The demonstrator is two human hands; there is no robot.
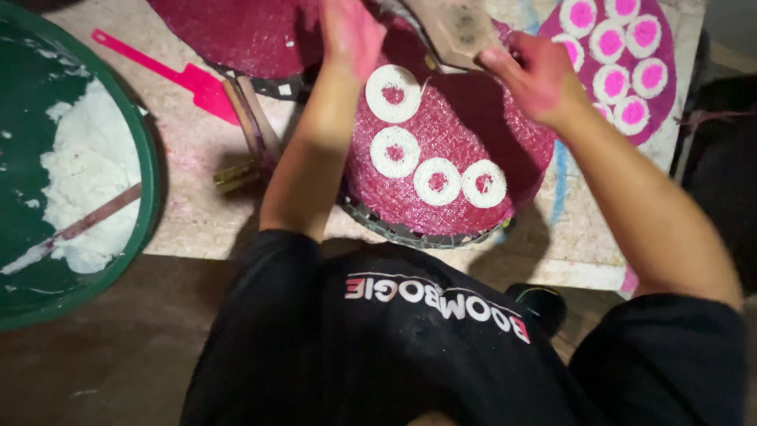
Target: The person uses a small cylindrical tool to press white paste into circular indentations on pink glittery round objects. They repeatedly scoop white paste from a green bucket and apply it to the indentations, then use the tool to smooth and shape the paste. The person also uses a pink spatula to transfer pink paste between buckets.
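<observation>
Hands work over a round magenta tray (465, 150) in the head view, the only view there is. Left hand (349, 35) sits at about eleven o'clock of that tray, palm open and fingers stretched flat and close together, blurred, gripping nothing. Right hand (532, 75) is at one o'clock, its fingers curled and pinching the lower edge of a flat brownish paddle (457, 28) that points up to twelve o'clock. Four white rings with pink centres (430, 146) lie on the tray in a curve from ten o'clock round to five. A second tray (623, 59) at the two o'clock corner of the picture carries more rings with brighter pink centres. At nine o'clock a green basin (146, 197) holds white dough (87, 177) and a stick (79, 225). A pink spatula (185, 79) lies on the board (197, 197) at ten o'clock, just beside a wooden tool (252, 130).
</observation>
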